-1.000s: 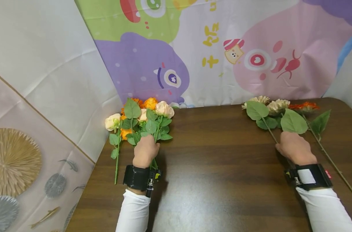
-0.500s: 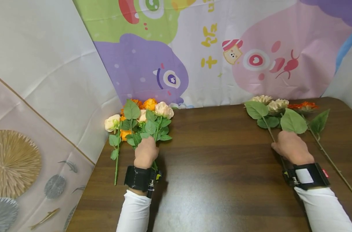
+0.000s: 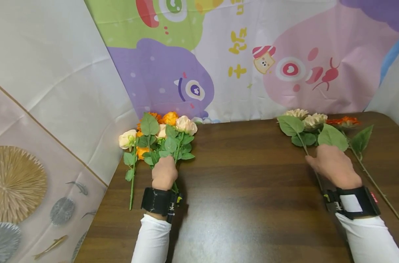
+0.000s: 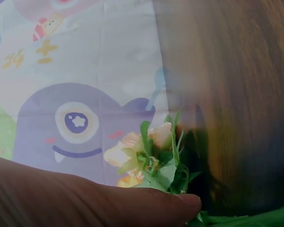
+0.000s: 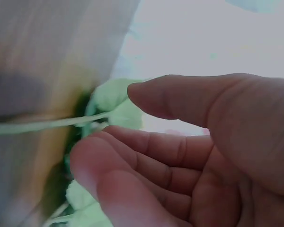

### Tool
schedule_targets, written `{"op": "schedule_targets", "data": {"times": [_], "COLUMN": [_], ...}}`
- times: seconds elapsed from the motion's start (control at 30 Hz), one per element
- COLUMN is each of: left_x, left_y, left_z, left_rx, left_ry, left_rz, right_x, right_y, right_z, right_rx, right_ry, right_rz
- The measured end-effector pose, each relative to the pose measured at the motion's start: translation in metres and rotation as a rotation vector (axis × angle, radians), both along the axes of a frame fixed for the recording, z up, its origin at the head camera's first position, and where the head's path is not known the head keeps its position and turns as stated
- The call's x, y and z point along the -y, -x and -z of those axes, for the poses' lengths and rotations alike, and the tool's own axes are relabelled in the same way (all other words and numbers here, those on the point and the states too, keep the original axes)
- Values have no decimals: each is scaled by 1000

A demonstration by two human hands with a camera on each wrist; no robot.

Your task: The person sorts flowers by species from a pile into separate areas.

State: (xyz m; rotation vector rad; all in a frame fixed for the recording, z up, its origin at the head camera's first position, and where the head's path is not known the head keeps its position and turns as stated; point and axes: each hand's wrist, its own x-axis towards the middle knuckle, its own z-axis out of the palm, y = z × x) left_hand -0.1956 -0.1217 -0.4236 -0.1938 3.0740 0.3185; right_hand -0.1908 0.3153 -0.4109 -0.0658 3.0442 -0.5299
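My left hand [image 3: 164, 172] grips the stems of a bunch of roses at the table's left. Peach roses [image 3: 186, 125] and orange roses [image 3: 170, 118] show beyond it among green leaves. In the left wrist view, my thumb [image 4: 170, 205] lies over the green stems [image 4: 255, 220]. At the right, my right hand [image 3: 335, 166] hovers over long-stemmed flowers, its thumb and loosely bent fingers apart around nothing in the right wrist view. A stem [image 5: 42, 125] passes beyond the fingertips. Near this hand lie cream flowers [image 3: 315, 120] and a red-orange flower [image 3: 344, 121] with broad leaves.
A single pale peach rose [image 3: 127, 139] lies left of the bunch, its stem toward me. The brown wooden table [image 3: 238, 175] meets a cartoon-printed cloth [image 3: 232, 98] at the back. A patterned cloth [image 3: 71, 91] bounds the left side.
The leftmost cream flower on the right has shifted slightly right. My right hand moved a little left, then forward, its thumb now more spread. The left hand stays almost still on the stems.
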Motion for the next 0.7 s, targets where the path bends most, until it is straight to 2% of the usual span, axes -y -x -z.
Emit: {"op": "schedule_targets", "data": {"times": [0.4,0.53,0.7], "left_x": [-1,0,-1], "left_y": [3,1,-3], "left_z": [3,1,-5], "left_rx": [-5,-21,-35], "left_ry": [-10,-19,-64], "left_rz": [-19,-1,32], "right_x": [20,24,29], "right_y": [-12,-15,-19], "right_z": [-21,-25,-29], "right_rx": [-151,-203,-228], "right_ry": [17,16,19], "right_rz": [-62,-81,-105]}}
